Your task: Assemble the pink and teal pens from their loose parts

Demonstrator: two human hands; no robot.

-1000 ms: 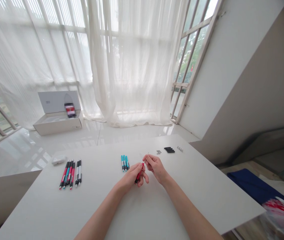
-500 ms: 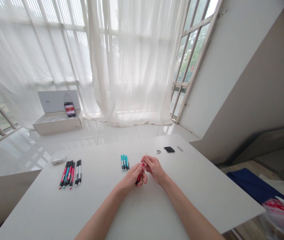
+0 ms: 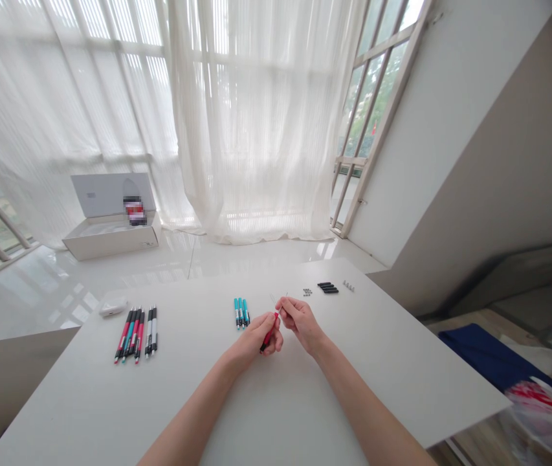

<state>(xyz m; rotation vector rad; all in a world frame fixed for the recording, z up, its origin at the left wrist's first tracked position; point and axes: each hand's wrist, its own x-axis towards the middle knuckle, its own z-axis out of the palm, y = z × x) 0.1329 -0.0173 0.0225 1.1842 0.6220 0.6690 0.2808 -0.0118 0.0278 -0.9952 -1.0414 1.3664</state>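
Note:
My left hand (image 3: 255, 338) is closed around a red pen barrel (image 3: 269, 334), holding it slanted above the white table (image 3: 208, 401). My right hand (image 3: 299, 318) pinches a thin refill (image 3: 283, 304) at the barrel's upper end, fingers pressed together. Three teal pens (image 3: 241, 312) lie just left of my hands. Farther left lies a row of several red, teal, black and white pens (image 3: 136, 331).
Small black parts (image 3: 328, 287) and tiny metal pieces (image 3: 308, 292) lie at the table's far right, with more small pieces (image 3: 349, 284) beside them. A small white case (image 3: 113, 304) sits at the far left edge. An open white box (image 3: 113, 223) stands on the floor. Blue cloth (image 3: 489, 356) lies at the right.
My hands have stayed together over the table. The left hand has closed tighter round the red barrel and the right hand has kept the refill at its top end.

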